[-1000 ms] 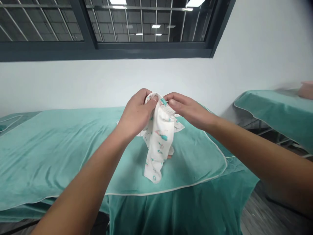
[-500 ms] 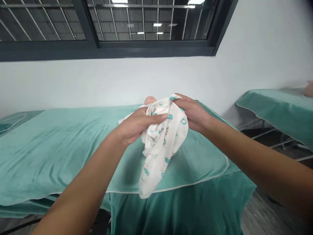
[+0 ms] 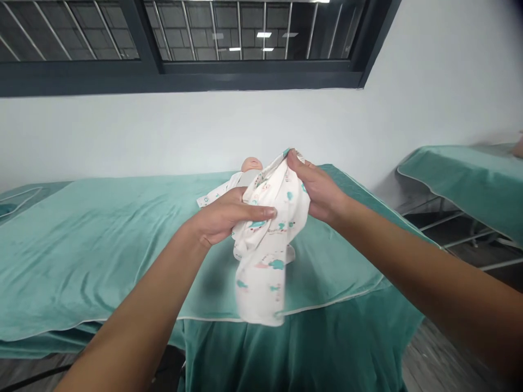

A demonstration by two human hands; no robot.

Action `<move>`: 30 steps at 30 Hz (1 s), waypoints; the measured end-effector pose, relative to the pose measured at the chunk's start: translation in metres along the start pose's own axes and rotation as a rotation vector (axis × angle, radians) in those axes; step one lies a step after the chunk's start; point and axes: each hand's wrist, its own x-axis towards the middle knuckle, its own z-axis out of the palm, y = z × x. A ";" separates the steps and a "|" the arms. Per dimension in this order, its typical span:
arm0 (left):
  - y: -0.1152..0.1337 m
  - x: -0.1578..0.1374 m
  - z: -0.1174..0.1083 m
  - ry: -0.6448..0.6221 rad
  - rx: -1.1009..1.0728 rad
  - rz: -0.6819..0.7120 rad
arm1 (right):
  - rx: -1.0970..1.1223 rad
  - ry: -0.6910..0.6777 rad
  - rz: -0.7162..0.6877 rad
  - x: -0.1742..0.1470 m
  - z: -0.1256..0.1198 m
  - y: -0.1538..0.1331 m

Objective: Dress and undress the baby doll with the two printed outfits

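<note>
White baby pants (image 3: 261,272) with teal and pink prints hang between my two hands, above a bed. My left hand (image 3: 229,215) is closed on the left side of the gathered cloth, its thumb lying across the front. At the upper right, my right hand (image 3: 312,182) pinches the waistband edge. One leg of the pants dangles down toward the bed's front edge. Behind them lies a baby doll (image 3: 251,163) in a white printed top, one sleeve (image 3: 214,196) stretched out to the left. The pants and my hands hide most of the doll's body.
A teal cover with white piping (image 3: 122,245) is spread over the bed, which stands against a white wall (image 3: 163,136). Above is a dark-framed window (image 3: 253,75) with metal bars. A second teal-covered bed (image 3: 469,174) stands at the right.
My right hand has raised the waistband slightly and the pants have opened out, their hanging leg swinging right and spreading wider. More of the doll and its sleeve now shows.
</note>
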 end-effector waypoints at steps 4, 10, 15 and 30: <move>-0.001 0.002 -0.002 0.187 -0.092 0.201 | -0.036 -0.072 0.081 -0.007 -0.004 0.003; -0.002 0.015 0.005 0.336 -0.134 0.227 | -0.124 -0.347 0.246 -0.009 -0.009 0.011; -0.007 0.016 0.004 0.253 -0.148 0.144 | -0.023 -0.046 0.040 0.004 -0.004 0.010; -0.015 0.015 -0.002 0.206 -0.143 0.108 | -0.077 -0.437 0.269 -0.008 -0.013 0.017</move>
